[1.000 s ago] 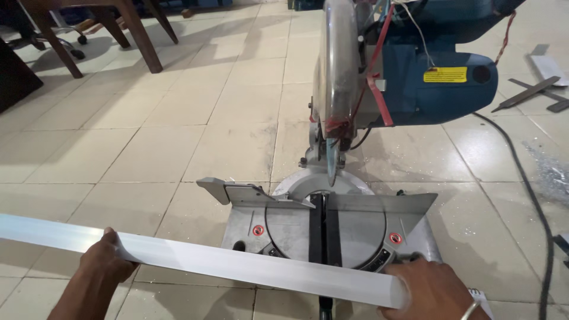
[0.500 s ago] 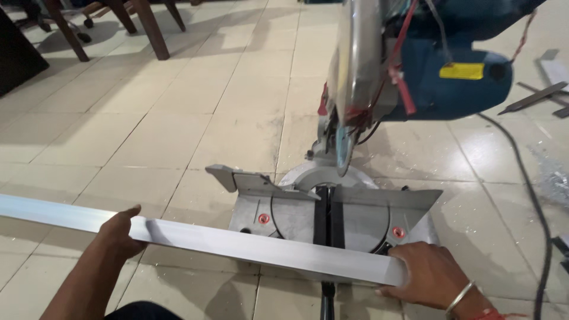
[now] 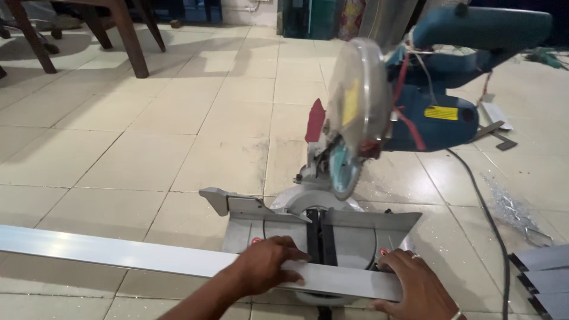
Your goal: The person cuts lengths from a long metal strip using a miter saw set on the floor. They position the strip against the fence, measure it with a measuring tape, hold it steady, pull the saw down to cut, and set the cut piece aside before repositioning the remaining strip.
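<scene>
A long flat aluminium bar [image 3: 118, 253] lies across the front of a mitre saw's grey base [image 3: 355, 232], running off the left edge of view. My left hand [image 3: 265, 266] rests on top of the bar just left of the blade slot, fingers spread over it. My right hand [image 3: 414, 285] grips the bar's right end on the base. The saw's blue motor head [image 3: 441, 112] and guarded blade [image 3: 355, 106] stand raised above the base.
The saw sits on a tiled floor [image 3: 148, 154]. Its black cable [image 3: 492, 231] trails down the right side. Metal shavings [image 3: 512, 207] and cut metal pieces [image 3: 545, 275] lie at the right. Dark wooden furniture legs [image 3: 130, 41] stand at the far left.
My left hand slid right along the bar, from far left to beside the blade slot. The bar now sits on the saw base. The view moved closer.
</scene>
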